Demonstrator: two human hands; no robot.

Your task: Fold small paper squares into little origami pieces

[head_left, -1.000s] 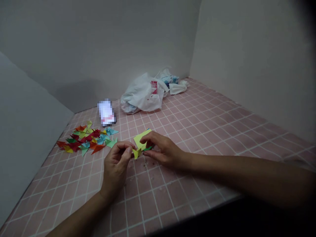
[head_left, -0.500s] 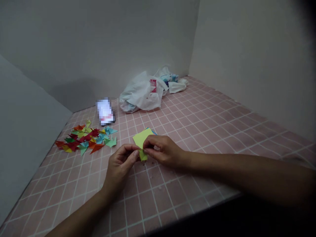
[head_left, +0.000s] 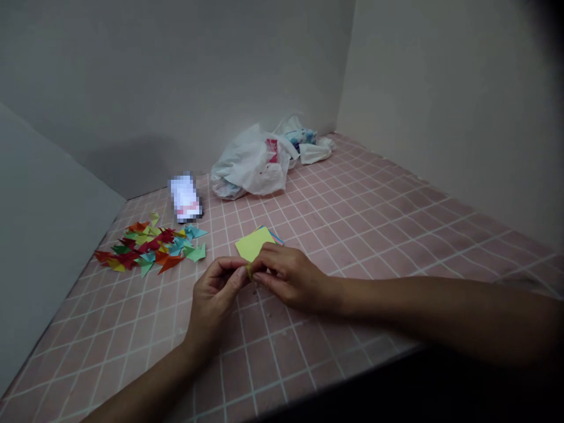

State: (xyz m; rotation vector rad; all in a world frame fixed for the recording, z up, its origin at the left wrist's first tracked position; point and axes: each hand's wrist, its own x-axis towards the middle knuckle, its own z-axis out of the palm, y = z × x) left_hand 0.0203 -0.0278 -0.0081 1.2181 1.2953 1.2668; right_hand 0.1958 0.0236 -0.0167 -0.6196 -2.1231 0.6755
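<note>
A small folded piece of yellow paper (head_left: 249, 271) is pinched between my two hands, mostly covered by the fingers. My left hand (head_left: 219, 291) is closed on its left side with thumb and forefinger. From the right, my right hand (head_left: 293, 277) grips the same paper between thumb and fingertips. Just beyond the fingers lies a stack of square paper sheets (head_left: 252, 242), yellow on top, with blue and pink edges showing at its right. My right hand covers the near part of that stack.
Several folded paper birds (head_left: 152, 244) in red, orange, yellow, green and blue lie piled at the left. Behind them a lit phone (head_left: 185, 198), its screen blurred, stands near the wall. White plastic bags (head_left: 253, 164) rest at the back of the pink tiled surface (head_left: 374, 217).
The yellow paper's lower part, which hung below my fingers, is now folded up or turned so that only a sliver shows. My right hand has shifted slightly left.
</note>
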